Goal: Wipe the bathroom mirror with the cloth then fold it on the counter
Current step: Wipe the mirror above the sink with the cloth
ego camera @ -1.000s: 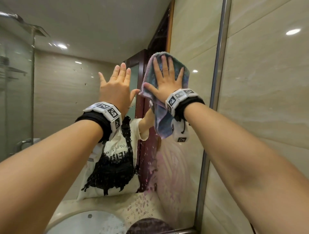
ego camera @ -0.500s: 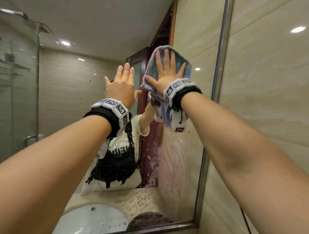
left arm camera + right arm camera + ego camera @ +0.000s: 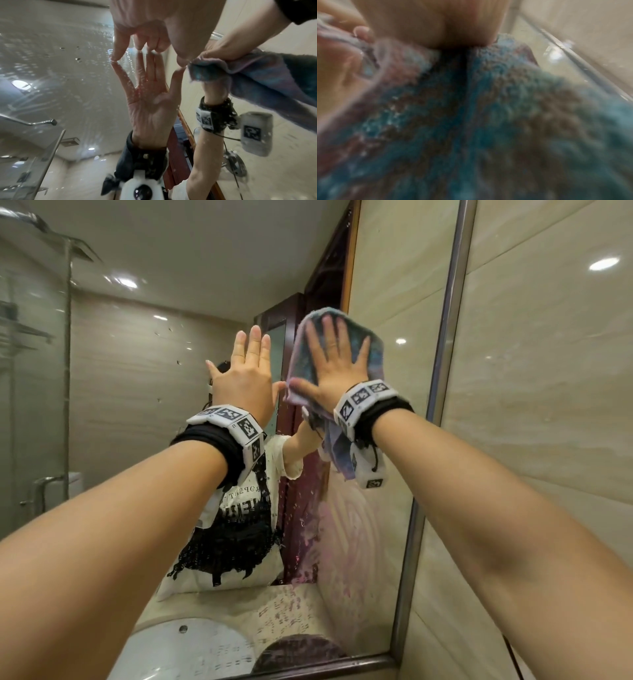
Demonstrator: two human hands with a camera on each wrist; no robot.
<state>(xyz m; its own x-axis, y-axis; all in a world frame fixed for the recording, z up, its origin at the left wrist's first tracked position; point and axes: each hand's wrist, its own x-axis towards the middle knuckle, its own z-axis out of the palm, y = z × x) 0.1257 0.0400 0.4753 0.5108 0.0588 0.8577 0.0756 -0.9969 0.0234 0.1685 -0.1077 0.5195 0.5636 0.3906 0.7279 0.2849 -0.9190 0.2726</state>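
Observation:
My right hand (image 3: 337,361) lies flat with its fingers spread, pressing a blue and purple cloth (image 3: 375,350) against the mirror (image 3: 137,405) near its right side. The cloth's lower part hangs below my wrist. My left hand (image 3: 246,371) rests flat on the glass just left of the cloth and holds nothing. In the left wrist view the fingertips (image 3: 115,56) of my left hand (image 3: 137,44) touch the wet glass, with the cloth (image 3: 257,78) to the right. The right wrist view is blurred and filled by the cloth (image 3: 488,121) under my palm (image 3: 436,20).
A metal frame (image 3: 445,344) edges the mirror on the right and along the bottom. Beige tiled wall (image 3: 548,422) lies beyond it. Water drops and smears cover the glass. A white sink (image 3: 185,648) and the counter show only as reflections, low in the mirror.
My right hand slid the cloth a little up the glass, then back down slightly. My left hand stays flat on the mirror in about the same spot.

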